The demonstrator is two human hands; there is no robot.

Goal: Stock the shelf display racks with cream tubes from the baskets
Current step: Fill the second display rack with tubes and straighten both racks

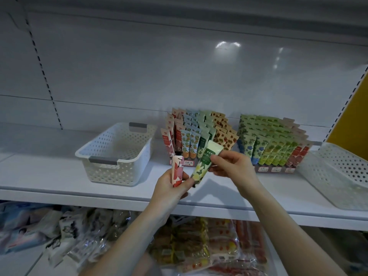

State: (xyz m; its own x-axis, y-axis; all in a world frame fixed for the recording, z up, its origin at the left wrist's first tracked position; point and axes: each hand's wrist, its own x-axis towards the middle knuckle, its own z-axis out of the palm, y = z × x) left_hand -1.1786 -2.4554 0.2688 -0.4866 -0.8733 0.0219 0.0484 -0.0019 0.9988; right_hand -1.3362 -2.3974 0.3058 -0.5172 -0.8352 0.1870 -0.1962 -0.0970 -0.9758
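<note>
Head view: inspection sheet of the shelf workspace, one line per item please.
Surface: white shelf, bare at the front left.
Job's things: two display racks, left rack and right rack, both packed with tubes; pink tube; green tube.
Baskets: left basket looks empty; right basket partly out of frame, contents unclear.
Clutter: nothing seen on this shelf.
Hands: left hand holds the pink tube and the green tube's lower end; right hand grips the green tube higher up.
Cables: nothing seen.
Surroundings: packaged goods on the shelf below; yellow panel at right.
</note>
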